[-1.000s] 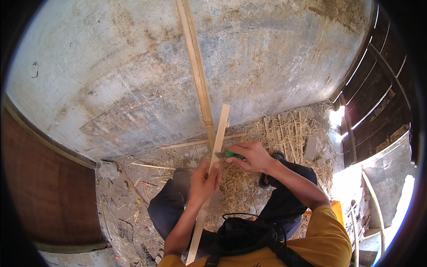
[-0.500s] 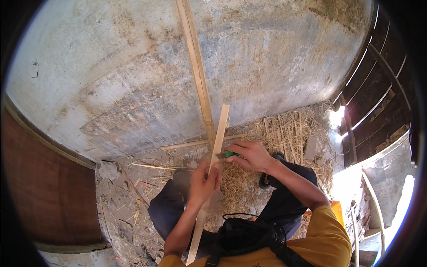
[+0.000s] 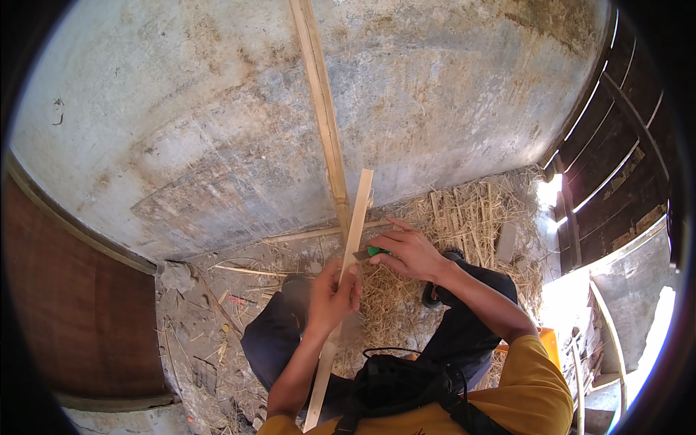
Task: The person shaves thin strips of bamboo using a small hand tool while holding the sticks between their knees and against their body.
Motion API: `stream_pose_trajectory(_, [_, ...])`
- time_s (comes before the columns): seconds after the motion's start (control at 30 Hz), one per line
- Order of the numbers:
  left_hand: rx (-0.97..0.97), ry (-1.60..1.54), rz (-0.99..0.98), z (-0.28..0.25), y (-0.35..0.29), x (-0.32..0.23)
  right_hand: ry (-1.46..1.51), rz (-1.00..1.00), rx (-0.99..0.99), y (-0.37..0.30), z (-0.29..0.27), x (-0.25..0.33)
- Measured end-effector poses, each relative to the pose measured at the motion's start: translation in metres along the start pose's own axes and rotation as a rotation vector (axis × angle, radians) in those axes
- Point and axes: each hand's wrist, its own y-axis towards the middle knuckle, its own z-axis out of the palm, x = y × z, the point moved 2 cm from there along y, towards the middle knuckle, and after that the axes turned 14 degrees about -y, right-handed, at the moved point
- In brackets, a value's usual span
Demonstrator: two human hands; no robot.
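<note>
My left hand [image 3: 332, 297] is closed around a pale flat wooden strip [image 3: 357, 217], thumb along its face. The strip slants from near my lap up toward the wall, its lower part passing below that hand. In my right hand [image 3: 409, 252] is a knife with a green handle [image 3: 375, 251]. Its short grey blade [image 3: 360, 254] lies against or right beside the strip's right edge, just above my left thumb. The index finger of the right hand is lifted off the handle. A small curl of wood shows at the strip's upper right edge.
A long wooden pole [image 3: 319, 94] leans on the stained concrete wall [image 3: 217, 123] before me. Straw and shavings [image 3: 471, 225] cover the floor between and beyond my feet. At left stands a brown wooden panel [image 3: 80, 297]; an orange object [image 3: 551, 344] sits at right.
A finger of my right hand has lifted and stretched away from the knife. The strip, blade and left hand are almost where they were.
</note>
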Motion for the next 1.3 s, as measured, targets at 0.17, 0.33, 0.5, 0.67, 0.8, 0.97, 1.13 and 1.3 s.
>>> stream_pose_trajectory(0.17, [0.002,-0.004,-0.002,0.001,0.0,-0.001,-0.035,0.002,0.006,0.0,-0.001,0.001])
stream_pose_trajectory(0.33, [0.007,-0.011,0.005,0.0,0.0,-0.001,-0.045,0.002,-0.015,0.0,-0.003,0.001])
stream_pose_trajectory(0.5, [0.002,-0.011,0.006,0.001,0.0,-0.001,-0.012,0.11,-0.024,0.001,-0.01,0.007])
stream_pose_trajectory(0.67, [-0.006,-0.017,0.022,0.001,-0.001,-0.002,-0.083,0.05,-0.115,0.001,-0.013,0.012])
stream_pose_trajectory(0.8, [-0.027,0.0,0.037,0.002,-0.001,-0.002,-0.097,0.046,-0.174,0.001,-0.014,0.016])
stream_pose_trajectory(0.97, [-0.031,-0.001,0.033,0.0,-0.001,0.0,-0.105,0.074,-0.215,0.0,-0.011,0.018])
stream_pose_trajectory(1.13, [-0.035,0.026,0.029,-0.001,-0.002,-0.001,-0.138,0.081,-0.228,0.001,-0.012,0.022])
stream_pose_trajectory(1.3, [-0.036,0.049,0.038,-0.002,-0.001,0.001,-0.148,0.099,-0.207,0.001,-0.015,0.022])
